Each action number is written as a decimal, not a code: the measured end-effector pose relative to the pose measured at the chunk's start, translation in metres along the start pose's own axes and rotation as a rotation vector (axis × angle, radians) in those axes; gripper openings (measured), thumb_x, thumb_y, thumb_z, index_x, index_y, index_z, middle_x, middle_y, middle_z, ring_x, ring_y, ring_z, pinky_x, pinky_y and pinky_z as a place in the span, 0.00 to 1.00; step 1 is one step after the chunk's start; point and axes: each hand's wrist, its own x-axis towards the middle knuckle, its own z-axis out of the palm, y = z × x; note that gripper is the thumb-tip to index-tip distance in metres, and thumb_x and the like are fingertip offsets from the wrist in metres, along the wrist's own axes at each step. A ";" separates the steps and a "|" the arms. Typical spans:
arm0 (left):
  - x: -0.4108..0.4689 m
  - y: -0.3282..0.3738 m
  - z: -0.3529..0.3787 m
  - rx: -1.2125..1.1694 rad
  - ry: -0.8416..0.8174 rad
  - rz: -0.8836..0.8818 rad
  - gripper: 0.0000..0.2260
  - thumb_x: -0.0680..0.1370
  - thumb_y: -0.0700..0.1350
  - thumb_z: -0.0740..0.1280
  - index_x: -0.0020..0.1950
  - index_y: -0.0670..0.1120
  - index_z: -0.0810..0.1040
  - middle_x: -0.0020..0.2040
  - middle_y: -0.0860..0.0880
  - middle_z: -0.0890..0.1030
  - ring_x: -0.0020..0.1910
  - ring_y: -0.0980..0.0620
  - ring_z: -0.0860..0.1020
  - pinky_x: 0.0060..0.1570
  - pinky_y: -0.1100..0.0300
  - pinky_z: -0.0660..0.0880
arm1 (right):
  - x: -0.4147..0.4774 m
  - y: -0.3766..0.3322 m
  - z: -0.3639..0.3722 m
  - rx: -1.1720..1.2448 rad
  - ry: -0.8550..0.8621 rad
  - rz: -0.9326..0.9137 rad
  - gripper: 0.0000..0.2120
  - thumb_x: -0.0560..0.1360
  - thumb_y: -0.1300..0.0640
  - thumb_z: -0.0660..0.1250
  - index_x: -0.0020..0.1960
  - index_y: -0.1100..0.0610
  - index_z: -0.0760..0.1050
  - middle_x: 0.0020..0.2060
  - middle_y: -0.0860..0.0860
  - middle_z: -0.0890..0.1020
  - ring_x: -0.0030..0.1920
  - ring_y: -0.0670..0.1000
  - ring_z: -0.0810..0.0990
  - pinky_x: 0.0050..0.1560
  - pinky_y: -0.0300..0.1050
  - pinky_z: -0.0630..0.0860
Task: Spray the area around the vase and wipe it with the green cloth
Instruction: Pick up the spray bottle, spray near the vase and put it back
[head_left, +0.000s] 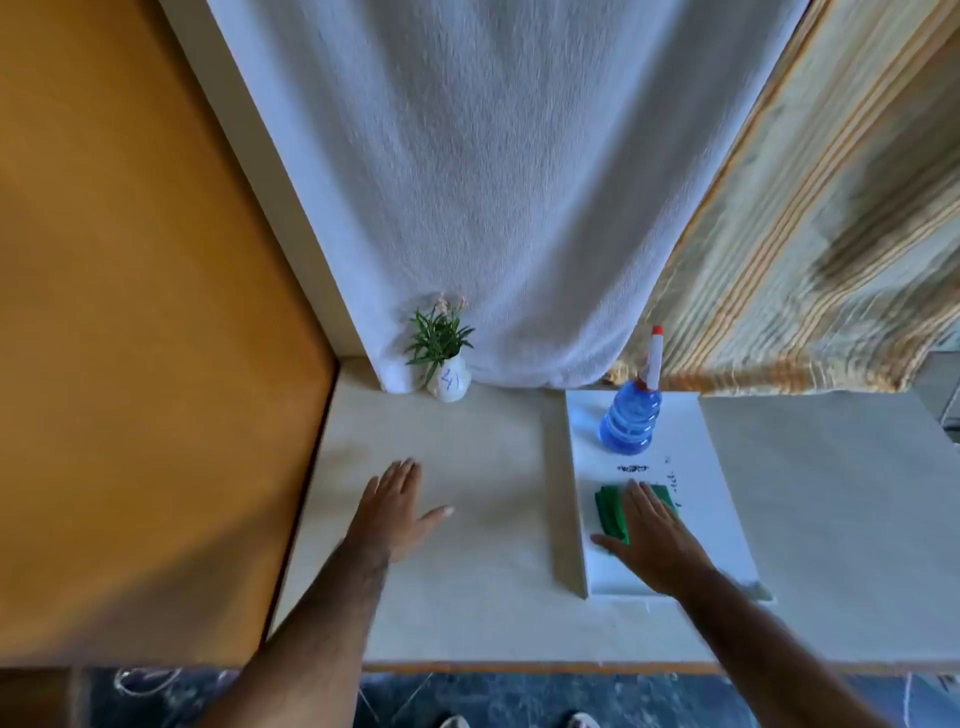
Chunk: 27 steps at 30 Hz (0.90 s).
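A small white vase (450, 385) with green leaves and pale flowers stands at the back left of the counter, against the white curtain. A blue spray bottle (630, 421) with a white and red nozzle stands on a white board (691, 467) to the right. The folded green cloth (612, 512) lies on that board, nearer to me. My right hand (655, 540) lies flat on the cloth, fingers spread, covering its right part. My left hand (395, 506) rests flat and open on the bare counter, in front of the vase and well short of it.
The beige counter (467, 597) meets an orange wall panel (130, 338) on the left. A white curtain (493, 182) and a striped curtain (810, 234) hang behind. The counter's front edge runs below my forearms, with dark floor underneath.
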 end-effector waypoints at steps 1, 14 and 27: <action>-0.001 -0.002 0.009 0.013 -0.034 -0.014 0.41 0.80 0.68 0.58 0.83 0.44 0.50 0.85 0.46 0.50 0.83 0.48 0.48 0.81 0.48 0.48 | -0.003 0.000 0.009 -0.010 -0.027 0.012 0.50 0.75 0.26 0.47 0.81 0.64 0.51 0.81 0.59 0.53 0.81 0.56 0.50 0.80 0.50 0.49; -0.018 -0.018 0.079 0.131 -0.015 -0.024 0.54 0.66 0.77 0.23 0.82 0.42 0.39 0.83 0.43 0.40 0.83 0.44 0.42 0.80 0.40 0.44 | -0.017 0.004 0.062 0.030 0.118 -0.022 0.48 0.77 0.27 0.47 0.81 0.62 0.43 0.81 0.56 0.44 0.81 0.54 0.41 0.79 0.47 0.37; -0.011 -0.027 0.094 0.119 -0.019 0.003 0.50 0.70 0.76 0.28 0.80 0.42 0.37 0.82 0.44 0.39 0.81 0.46 0.38 0.80 0.37 0.40 | 0.104 0.031 -0.057 0.900 0.588 0.245 0.46 0.68 0.37 0.76 0.77 0.54 0.59 0.71 0.54 0.71 0.71 0.53 0.70 0.71 0.57 0.69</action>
